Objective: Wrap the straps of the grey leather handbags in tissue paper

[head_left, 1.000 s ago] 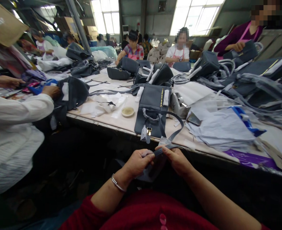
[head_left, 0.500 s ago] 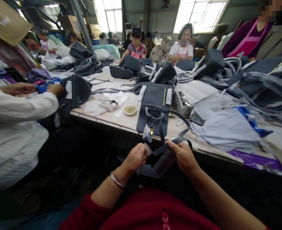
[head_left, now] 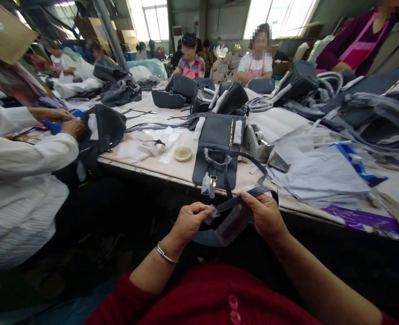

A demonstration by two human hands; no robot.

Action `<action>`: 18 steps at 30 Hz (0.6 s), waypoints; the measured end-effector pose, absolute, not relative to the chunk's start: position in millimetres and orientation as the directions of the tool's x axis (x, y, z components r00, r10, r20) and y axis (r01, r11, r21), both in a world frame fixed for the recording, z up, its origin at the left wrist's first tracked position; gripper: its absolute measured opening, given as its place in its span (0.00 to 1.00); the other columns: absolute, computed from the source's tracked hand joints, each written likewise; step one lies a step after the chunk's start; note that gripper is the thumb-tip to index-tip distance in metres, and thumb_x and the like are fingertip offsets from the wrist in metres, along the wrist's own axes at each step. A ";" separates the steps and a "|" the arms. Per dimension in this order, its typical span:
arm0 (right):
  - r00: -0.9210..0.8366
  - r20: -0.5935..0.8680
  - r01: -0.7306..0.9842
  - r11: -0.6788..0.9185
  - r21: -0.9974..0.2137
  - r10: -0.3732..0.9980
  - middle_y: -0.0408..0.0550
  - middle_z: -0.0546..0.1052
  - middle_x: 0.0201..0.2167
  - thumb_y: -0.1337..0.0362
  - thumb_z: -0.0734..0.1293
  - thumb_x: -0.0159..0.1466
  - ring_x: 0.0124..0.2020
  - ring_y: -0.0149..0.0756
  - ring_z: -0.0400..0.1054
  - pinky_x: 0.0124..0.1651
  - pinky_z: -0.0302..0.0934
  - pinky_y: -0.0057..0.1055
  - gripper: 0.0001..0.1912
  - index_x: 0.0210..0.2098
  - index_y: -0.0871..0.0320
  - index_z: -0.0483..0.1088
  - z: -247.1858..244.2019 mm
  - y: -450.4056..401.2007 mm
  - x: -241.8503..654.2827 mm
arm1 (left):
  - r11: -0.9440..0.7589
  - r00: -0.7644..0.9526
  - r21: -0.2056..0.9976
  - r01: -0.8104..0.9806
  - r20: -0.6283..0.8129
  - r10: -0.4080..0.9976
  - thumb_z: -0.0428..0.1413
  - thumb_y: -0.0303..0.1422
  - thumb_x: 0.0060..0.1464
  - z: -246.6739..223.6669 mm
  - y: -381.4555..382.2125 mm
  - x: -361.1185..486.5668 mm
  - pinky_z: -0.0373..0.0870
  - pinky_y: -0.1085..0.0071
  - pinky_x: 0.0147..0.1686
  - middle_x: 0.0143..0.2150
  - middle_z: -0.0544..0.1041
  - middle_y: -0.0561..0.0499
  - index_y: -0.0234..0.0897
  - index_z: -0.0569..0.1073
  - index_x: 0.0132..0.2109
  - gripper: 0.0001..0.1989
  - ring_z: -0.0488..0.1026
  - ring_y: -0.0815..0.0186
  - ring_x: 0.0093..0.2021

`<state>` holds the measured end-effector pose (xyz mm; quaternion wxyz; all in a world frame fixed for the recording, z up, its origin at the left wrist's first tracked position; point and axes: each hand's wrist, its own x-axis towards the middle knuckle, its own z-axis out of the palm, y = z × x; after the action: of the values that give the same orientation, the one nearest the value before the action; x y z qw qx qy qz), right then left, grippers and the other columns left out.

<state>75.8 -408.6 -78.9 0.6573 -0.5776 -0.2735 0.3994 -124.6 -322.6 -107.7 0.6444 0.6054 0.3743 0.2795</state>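
My left hand (head_left: 193, 220) pinches one end of a translucent plastic strip (head_left: 231, 225), close to the tip of a dark strap. Gripped between the thumb and fingers of my right hand (head_left: 265, 214) is that dark blue-grey strap (head_left: 232, 202). The strip hangs in a loop below both hands, and its other end goes behind my right hand. Just beyond lies a dark blue-grey bag (head_left: 218, 131) with a yellow zipper, a gold clasp (head_left: 213, 181) and a wrapped handle (head_left: 217, 159). The strap curves back toward it.
A round shallow dish (head_left: 183, 154) sits left of the bag, and a metal tape dispenser (head_left: 257, 141) on its right. White sheets (head_left: 317, 176) are piled at right. A co-worker's hands (head_left: 71, 124) handle another dark bag (head_left: 106, 126) at left. More bags stand behind.
My left hand's hold on the strip's end has become more bunched, and its fingers point more to the right. My right hand has shifted slightly right with the strap.
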 end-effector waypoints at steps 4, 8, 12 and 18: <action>0.533 -0.010 -0.021 0.002 -1.000 0.846 0.46 0.78 0.26 0.51 0.73 0.58 0.28 0.36 0.71 0.32 0.65 0.30 0.15 0.35 0.57 0.81 -78.1 -408.5 76.4 | 0.098 0.598 0.991 0.095 -0.136 0.790 0.63 0.42 0.52 -103.0 -325.4 -123.6 0.66 0.71 0.37 0.32 0.78 0.48 0.34 0.82 0.34 0.14 0.72 0.65 0.34; 0.514 0.045 0.093 -0.004 -0.996 0.857 0.46 0.78 0.26 0.50 0.72 0.59 0.28 0.36 0.70 0.31 0.64 0.30 0.16 0.35 0.57 0.81 -75.9 -406.7 77.9 | 0.079 0.641 0.991 0.105 -0.128 0.757 0.62 0.42 0.53 -99.0 -326.7 -124.9 0.66 0.72 0.36 0.33 0.78 0.48 0.34 0.82 0.35 0.15 0.71 0.66 0.34; 0.444 0.074 0.151 0.007 -0.989 0.893 0.46 0.79 0.26 0.51 0.71 0.60 0.27 0.36 0.71 0.31 0.65 0.31 0.15 0.34 0.57 0.80 -73.4 -405.1 74.9 | 0.093 0.668 0.991 0.095 -0.133 0.732 0.60 0.43 0.55 -97.4 -326.7 -126.0 0.65 0.73 0.36 0.32 0.79 0.49 0.32 0.82 0.36 0.16 0.72 0.66 0.34; 0.213 0.260 0.368 0.169 -0.915 0.942 0.48 0.81 0.37 0.58 0.67 0.65 0.41 0.43 0.75 0.49 0.67 0.40 0.10 0.39 0.51 0.80 -97.1 -410.1 55.1 | 0.160 0.639 0.981 0.112 -0.194 0.745 0.59 0.46 0.55 -97.3 -331.7 -119.2 0.64 0.74 0.30 0.30 0.79 0.49 0.32 0.82 0.37 0.19 0.71 0.67 0.29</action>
<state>55.1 -410.1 -97.1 0.5176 -0.5818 -0.5627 0.2774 -119.2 -331.7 -97.3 0.6741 0.6041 0.3543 0.2348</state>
